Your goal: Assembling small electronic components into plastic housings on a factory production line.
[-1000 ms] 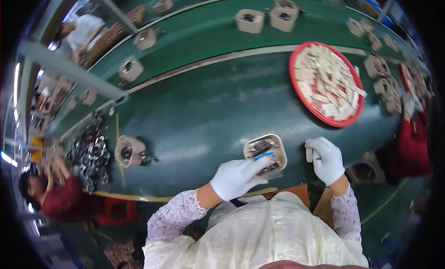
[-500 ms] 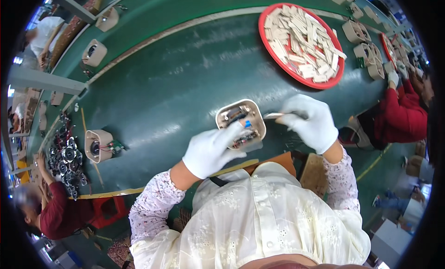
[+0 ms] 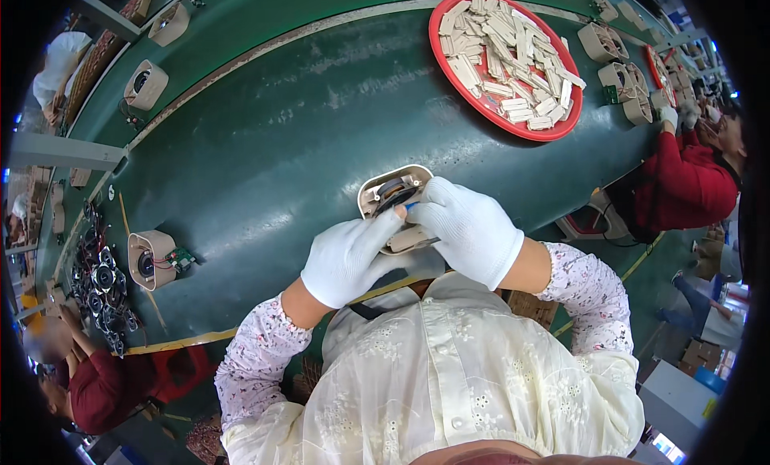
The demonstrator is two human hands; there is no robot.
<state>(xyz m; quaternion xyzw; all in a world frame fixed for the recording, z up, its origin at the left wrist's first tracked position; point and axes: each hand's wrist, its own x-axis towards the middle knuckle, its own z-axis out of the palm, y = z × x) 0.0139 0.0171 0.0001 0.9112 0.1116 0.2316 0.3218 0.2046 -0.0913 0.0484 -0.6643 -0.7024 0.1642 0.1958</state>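
In front of me on the green table is a beige speaker housing [image 3: 372, 182], its open side up, with a dark round speaker part [image 3: 393, 199] inside. My left hand [image 3: 349, 260], in a white glove, is closed on the housing's near left side, its fingertip reaching over the opening. My right hand [image 3: 469, 228], also gloved, bends over the right side with fingers pinched inside. Between the fingertips a small blue bit [image 3: 412, 206] shows; what the right fingers grip is hidden. A pale beige piece [image 3: 407, 239] lies in the near part of the housing.
A red round tray [image 3: 439, 60] full of pale beige strips stands far right. Another housing [image 3: 151, 259] with a green circuit board stands left, near a heap of black speakers [image 3: 103, 293]. More housings [image 3: 147, 84] line the far belt. Co-workers in red sit at both sides.
My right hand has moved left from beside the housing to over its opening. The thin pale piece it held no longer shows in its fingers. The view has shifted slightly.
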